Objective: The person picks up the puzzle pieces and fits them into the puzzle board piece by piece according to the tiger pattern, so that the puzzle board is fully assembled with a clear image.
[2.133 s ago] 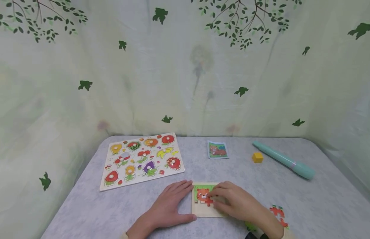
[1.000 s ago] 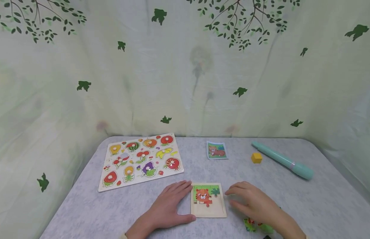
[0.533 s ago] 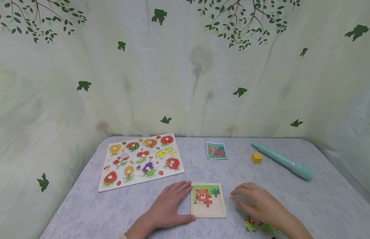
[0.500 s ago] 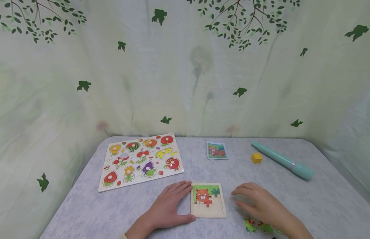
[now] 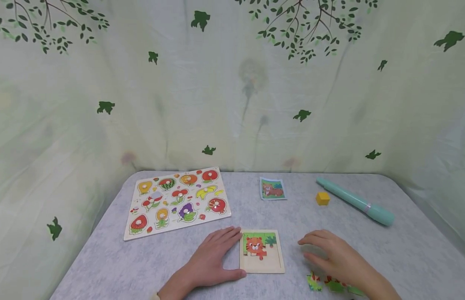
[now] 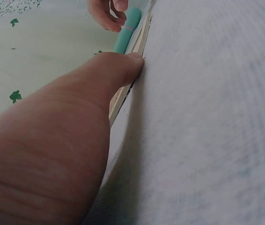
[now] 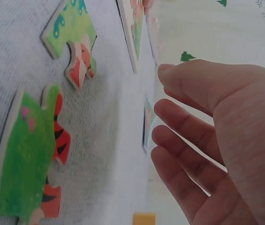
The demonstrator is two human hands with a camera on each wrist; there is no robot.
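A small wooden jigsaw tray [image 5: 270, 264] lies in the middle front in the head view. Set in it are pieces showing an orange tiger's face [image 5: 254, 246] and a green plant [image 5: 271, 240]; its lower part is bare wood. My left hand [image 5: 213, 260] rests flat along the tray's left side, fingertips at the upper left corner and thumb [image 6: 125, 65] at the lower left. Right of the tray, my right hand [image 5: 331, 255] hovers with loosely bent fingers and holds nothing. Below it lie loose puzzle pieces [image 7: 24, 154], green with orange and black stripes, partly hidden by the forearm.
A fruit peg puzzle board [image 5: 196, 206] lies at the left of the table. Toward the back are a small picture card [image 5: 273, 189], a yellow cube [image 5: 323, 198] and a long teal marker [image 5: 354, 202]. A printed curtain [image 5: 232, 83] hangs behind the table.
My right hand has drawn back from the tray to the right, uncovering the plant piece at the upper right and some loose pieces. My left hand has stayed at the tray's left side.
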